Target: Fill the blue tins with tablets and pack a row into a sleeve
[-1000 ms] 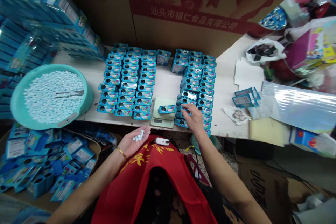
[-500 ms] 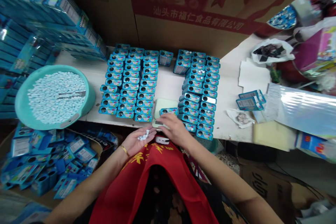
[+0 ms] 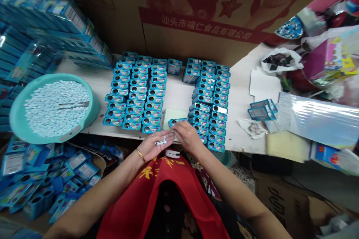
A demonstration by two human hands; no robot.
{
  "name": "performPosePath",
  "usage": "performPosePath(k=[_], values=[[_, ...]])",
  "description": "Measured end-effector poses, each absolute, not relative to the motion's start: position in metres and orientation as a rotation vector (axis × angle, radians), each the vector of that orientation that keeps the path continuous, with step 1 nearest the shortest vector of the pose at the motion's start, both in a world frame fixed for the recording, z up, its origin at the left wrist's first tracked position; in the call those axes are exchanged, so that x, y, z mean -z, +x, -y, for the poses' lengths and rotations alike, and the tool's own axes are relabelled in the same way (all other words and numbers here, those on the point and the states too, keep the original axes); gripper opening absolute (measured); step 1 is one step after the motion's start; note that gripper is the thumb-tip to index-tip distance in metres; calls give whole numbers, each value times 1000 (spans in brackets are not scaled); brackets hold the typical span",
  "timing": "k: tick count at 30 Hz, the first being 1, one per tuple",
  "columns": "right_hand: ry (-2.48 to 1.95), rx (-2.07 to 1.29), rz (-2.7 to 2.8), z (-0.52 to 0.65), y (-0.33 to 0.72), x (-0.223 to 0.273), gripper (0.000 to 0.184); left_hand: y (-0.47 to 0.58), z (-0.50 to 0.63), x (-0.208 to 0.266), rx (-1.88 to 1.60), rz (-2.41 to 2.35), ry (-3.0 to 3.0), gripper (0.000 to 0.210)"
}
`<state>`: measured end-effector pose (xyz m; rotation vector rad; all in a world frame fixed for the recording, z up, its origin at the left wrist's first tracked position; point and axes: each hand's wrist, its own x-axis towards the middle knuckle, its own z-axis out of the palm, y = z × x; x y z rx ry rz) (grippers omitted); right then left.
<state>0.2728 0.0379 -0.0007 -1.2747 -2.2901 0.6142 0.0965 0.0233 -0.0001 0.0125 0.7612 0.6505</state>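
While the left hand [image 3: 150, 148] cups loose whitish tablets [image 3: 161, 142] on its upturned palm just in front of the pale-green scale [image 3: 174, 114], the right hand [image 3: 187, 137] bends its fingers beside that palm, though whether they grip a tablet I cannot tell. Probably light, hard and apt to roll, the tablets should suit a thumb-and-forefinger pinch, whereas the blue box [image 3: 177, 121] on the scale, likely thin card, wants a gentle hold by its sides. Well left of the scale, a turquoise basin [image 3: 94, 109] holds many similar tablets; right of the scale, some round-holed boxes [image 3: 201, 106] stand in rows.
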Motion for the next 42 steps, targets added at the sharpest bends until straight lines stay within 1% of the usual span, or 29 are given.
performPosePath(k=[7,9,13,16,25,31,34,38,42], values=[[-1550,-514,1975,-51,321,7,22,58,-10,10,-713,-926,-72,32],[-1626,-506,1942,-50,334,9,25,43,-1,17,-739,-999,-110,31],[-1641,-554,2045,-48,342,15,39,23,13,28,-757,-1092,-126,28],[-1597,-588,2129,-50,335,18,46,19,17,31,-774,-1103,-110,24],[-1595,-671,2322,-58,312,19,54,21,14,27,-780,-1012,-132,14],[-1576,-661,2421,-79,300,24,38,13,17,26,-814,-1051,-156,12],[-1647,-485,2381,-132,294,25,38,7,18,26,-882,-1077,-197,13],[-1898,-225,2283,-229,278,27,38,1,19,21,-979,-1152,-307,14],[-1965,-131,2287,-293,261,36,35,-2,23,18,-1014,-1223,-417,13]])
